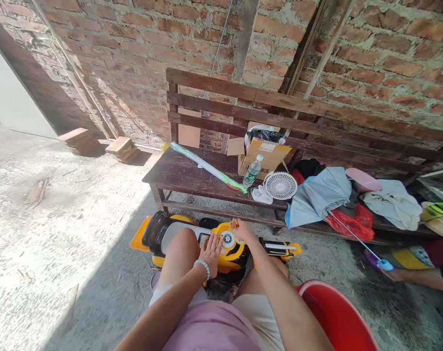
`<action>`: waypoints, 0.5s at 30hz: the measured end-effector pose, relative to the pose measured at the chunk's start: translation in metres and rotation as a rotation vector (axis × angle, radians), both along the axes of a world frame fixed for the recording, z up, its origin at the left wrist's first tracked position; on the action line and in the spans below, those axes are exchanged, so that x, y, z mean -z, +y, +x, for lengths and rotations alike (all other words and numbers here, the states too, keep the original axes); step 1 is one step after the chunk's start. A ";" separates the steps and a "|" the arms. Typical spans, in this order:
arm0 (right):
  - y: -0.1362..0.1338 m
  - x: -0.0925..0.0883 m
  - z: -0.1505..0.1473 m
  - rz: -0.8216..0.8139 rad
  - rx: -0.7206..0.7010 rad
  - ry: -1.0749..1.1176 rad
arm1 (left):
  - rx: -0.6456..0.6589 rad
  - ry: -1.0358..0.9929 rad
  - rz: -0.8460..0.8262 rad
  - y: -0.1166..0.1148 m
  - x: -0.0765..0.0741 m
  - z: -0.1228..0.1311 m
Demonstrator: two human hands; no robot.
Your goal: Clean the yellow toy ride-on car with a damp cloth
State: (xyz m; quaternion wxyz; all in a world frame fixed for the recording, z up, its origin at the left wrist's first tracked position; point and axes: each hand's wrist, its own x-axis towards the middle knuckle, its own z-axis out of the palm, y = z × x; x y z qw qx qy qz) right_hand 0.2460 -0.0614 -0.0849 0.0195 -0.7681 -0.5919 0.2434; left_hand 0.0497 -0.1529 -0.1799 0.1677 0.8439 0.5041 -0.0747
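A yellow toy ride-on car (226,265) stands between my legs, with a black and yellow front end at the right. My left hand (211,254), a beaded bracelet (202,265) on its wrist, lies with fingers stretched out at the left side of the yellow steering wheel (239,251). My right hand (244,231) is closed at the wheel's upper right rim. Its fingers press a small orange-brown crumpled piece (235,224), perhaps cloth, against the rim; its exact kind is unclear. The wheel has a round grey hub with a dark emblem.
Behind the car is a wooden bench (163,170) with a cardboard box (267,151), water bottle (253,170), small white fan (280,185), long plastic-wrapped roll (206,165) and umbrella (319,192). A red bucket (334,312) stands at right. Another person's leg (418,275) reaches in there.
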 end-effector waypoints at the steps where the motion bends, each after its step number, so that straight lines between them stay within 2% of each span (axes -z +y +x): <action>1: 0.005 0.002 -0.006 -0.039 -0.052 -0.029 | 0.002 0.007 -0.008 0.000 0.001 -0.001; 5: 0.020 0.000 -0.030 -0.068 -0.307 -0.143 | 0.007 0.022 -0.042 0.000 -0.004 -0.001; 11: 0.028 -0.006 -0.078 -0.074 -0.663 -0.136 | 0.009 0.025 -0.126 0.001 -0.013 -0.001; 13: 0.028 -0.005 -0.086 -0.082 -0.719 -0.149 | 0.008 0.027 -0.145 0.003 -0.013 -0.002; 15: 0.028 -0.005 -0.083 -0.087 -0.680 -0.141 | 0.017 0.018 -0.120 0.005 -0.013 -0.003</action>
